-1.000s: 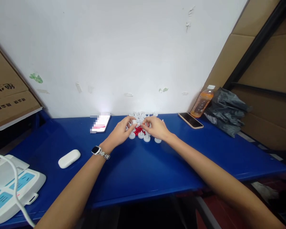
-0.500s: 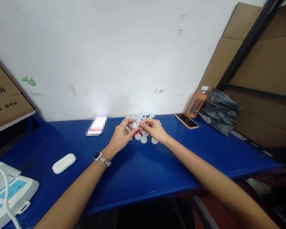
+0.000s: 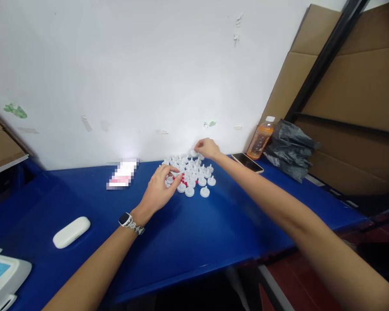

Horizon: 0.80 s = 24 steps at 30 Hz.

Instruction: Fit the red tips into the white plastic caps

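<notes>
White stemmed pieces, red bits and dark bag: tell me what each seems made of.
White stemmed pieces: probably molded plastic with a satin finish, judging by their even, milky look and repeated shape. Red bits: perhaps plastic or rubber; too small to settle, finish included. Dark bag: most likely thin plastic film, slightly glossy, as its sharp creases catch the light.

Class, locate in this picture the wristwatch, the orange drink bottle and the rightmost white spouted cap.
Wristwatch (image 3: 124,219), head view, on its dark screen.
Orange drink bottle (image 3: 259,141), head view, on its body.
Rightmost white spouted cap (image 3: 211,182), head view, on its base.
</notes>
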Motion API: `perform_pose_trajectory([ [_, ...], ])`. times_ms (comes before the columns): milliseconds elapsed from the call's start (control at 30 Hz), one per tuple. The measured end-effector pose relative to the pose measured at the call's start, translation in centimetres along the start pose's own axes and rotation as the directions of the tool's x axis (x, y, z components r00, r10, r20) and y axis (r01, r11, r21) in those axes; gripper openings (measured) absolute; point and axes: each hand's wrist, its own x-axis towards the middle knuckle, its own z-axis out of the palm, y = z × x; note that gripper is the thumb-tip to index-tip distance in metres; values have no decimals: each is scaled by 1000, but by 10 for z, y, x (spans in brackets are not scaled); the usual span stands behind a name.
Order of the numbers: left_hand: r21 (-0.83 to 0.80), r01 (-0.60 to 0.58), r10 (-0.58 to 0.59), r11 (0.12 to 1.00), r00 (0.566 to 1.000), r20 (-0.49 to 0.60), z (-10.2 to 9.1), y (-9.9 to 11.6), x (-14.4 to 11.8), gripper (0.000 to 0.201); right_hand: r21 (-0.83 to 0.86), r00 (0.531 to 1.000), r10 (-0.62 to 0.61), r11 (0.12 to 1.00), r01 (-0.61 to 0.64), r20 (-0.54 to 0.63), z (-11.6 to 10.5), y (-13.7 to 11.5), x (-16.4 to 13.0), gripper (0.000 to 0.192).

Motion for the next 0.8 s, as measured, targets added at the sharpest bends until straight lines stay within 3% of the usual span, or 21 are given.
perform_pose_trajectory([
  [67, -2, -13, 13, 1000, 1000, 18, 0, -1, 0, 22, -95, 1000, 16, 995, -15, 9, 8, -3, 7, 18],
  [267, 2, -35, 35, 999, 998, 60, 0, 2, -2, 21, -173, 997, 33, 985, -21, 70, 24, -4, 20, 21],
  [400, 10, -52, 51, 999, 998, 46, -1, 1, -2, 21, -201, 994, 36, 980, -15, 105, 24, -4, 22, 22],
  [567, 64, 19, -19, 998, 1000, -7, -5, -5, 0, 22, -226, 994, 22, 974, 2, 105, 24, -17, 26, 27],
  [800, 61, 54, -52, 997, 998, -38, -10, -12, 1, 23, -256, 973, 94, 966, -37, 213, 39, -37, 47, 38],
])
